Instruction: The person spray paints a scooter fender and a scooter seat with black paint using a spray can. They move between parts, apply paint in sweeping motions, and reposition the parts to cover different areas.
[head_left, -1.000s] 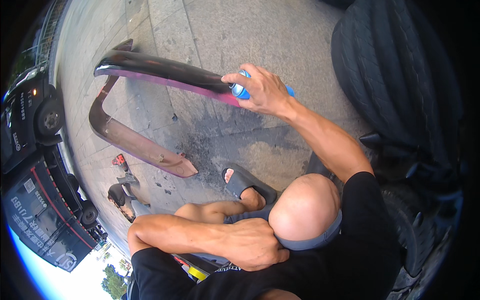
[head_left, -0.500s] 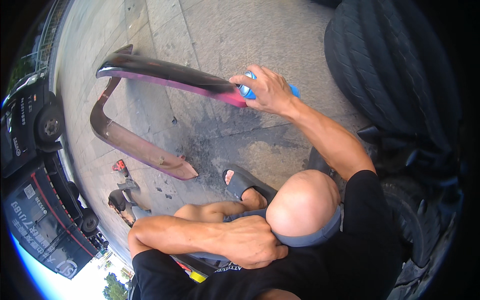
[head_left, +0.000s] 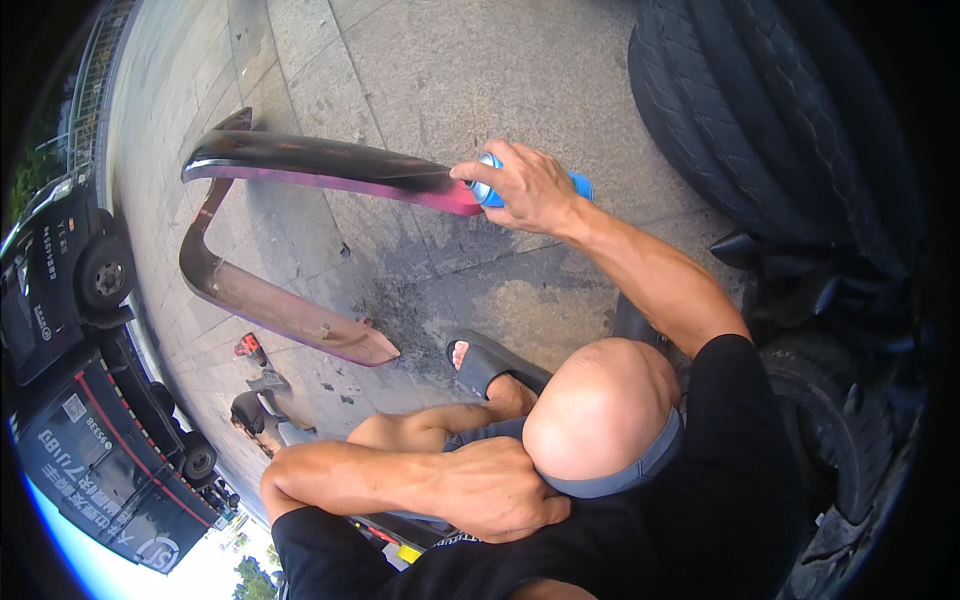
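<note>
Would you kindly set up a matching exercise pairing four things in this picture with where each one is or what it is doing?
Things:
1. right hand
2. left hand
3. sandal
4. tyre

Places or states:
A. standing at the upper right
B. on a foot, on the pavement
C. gripping a blue spray can at the curved panel
D. resting by the knee

Pairs: 1-C, 2-D, 3-B, 4-A

Our right arm stretches far out in front, nearly straight, and our right hand is curled tight (thumb and first finger pointing left). Our left arm bends across our lap, and our left hand lies flat and loose against our bent knee.
</note>
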